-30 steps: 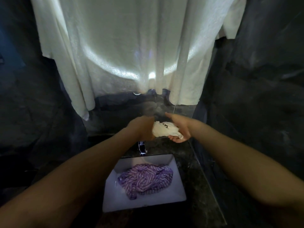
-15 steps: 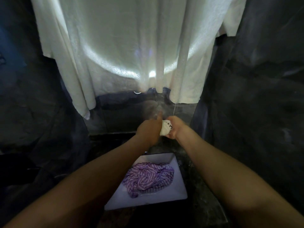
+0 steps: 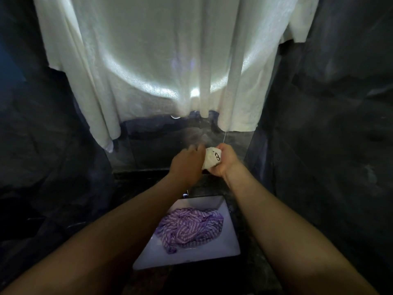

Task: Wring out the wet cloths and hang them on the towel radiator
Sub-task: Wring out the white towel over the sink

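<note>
A small white cloth [image 3: 211,159] with a black mark is bunched tight between both my hands, held above the dark counter behind the basin. My left hand [image 3: 187,163] grips its left end and my right hand [image 3: 225,161] grips its right end. A purple and white striped cloth [image 3: 189,228] lies crumpled in the white rectangular basin [image 3: 231,245] below my arms. The towel radiator is hidden; large white towels [image 3: 159,60] hang in front of me.
Dark stone walls close in on the left and right. A chrome tap [image 3: 185,194] shows just behind the basin, under my left forearm. A loose thread [image 3: 224,137] dangles from the hanging towel above my right hand.
One second ago my right hand lay open under the spread white cloth. Both hands then closed around it and squeezed it into a tight bundle; they stay clenched together now.
</note>
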Available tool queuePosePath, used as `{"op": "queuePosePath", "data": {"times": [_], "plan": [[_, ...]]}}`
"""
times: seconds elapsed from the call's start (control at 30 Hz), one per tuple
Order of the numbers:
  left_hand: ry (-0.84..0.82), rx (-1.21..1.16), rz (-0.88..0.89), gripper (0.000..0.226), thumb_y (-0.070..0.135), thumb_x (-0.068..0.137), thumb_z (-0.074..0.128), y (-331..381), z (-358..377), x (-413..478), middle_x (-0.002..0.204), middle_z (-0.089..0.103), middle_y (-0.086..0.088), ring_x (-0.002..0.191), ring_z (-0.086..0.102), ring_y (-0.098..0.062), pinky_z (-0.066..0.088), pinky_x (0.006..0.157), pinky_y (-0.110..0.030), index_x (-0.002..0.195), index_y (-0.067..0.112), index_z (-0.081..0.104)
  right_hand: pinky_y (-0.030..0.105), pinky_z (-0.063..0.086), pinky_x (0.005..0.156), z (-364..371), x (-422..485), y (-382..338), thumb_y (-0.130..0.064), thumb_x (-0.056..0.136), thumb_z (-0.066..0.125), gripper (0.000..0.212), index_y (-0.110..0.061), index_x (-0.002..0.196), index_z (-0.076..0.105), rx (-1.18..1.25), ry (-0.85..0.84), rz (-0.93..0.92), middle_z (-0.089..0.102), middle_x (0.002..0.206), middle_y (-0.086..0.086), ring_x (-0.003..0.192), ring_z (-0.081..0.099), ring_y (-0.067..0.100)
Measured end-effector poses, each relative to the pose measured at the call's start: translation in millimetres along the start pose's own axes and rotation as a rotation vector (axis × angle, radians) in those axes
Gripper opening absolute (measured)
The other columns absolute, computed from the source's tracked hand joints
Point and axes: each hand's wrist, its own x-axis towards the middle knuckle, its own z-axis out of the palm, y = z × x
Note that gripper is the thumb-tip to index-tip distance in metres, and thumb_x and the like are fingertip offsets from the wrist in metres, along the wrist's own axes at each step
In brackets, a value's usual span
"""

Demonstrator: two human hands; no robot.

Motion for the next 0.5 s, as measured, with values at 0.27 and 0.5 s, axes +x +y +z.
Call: {"op": "queuePosePath", "data": {"times": [0.27, 0.5], "plan": [[-0.073, -0.301, -0.027, 0.028, 0.031, 0.080, 0.064, 0.3, 6.5, 8.0, 0.081, 0.065, 0.004, 0.074, 0.068, -0.018, 0.057, 0.067, -0.034, 0.104, 0.017, 0.060, 0.026, 0.048, 0.048, 10.6, 4.0, -2.8, -0.001, 0.069, 0.056, 0.012, -0.004, 0.062, 0.065, -0.098, 0.141, -0.382, 0.062, 0.059, 0.008, 0.048, 0.060, 0.020], [-0.234, -0.538, 0.049, 0.021, 0.029, 0.073, 0.073, -2.4, 1.7, 4.8, 0.068, 0.059, 0.012, 0.066, 0.057, -0.003, 0.050, 0.068, -0.024, 0.067, 0.029, 0.053, 0.028, 0.048, 0.051, 10.4, 2.3, -4.0, 0.005, 0.079, 0.057, 0.016, -0.002, 0.067, 0.065, -0.225, 0.237, -0.567, 0.063, 0.064, 0.011, 0.056, 0.060, 0.024]]}}
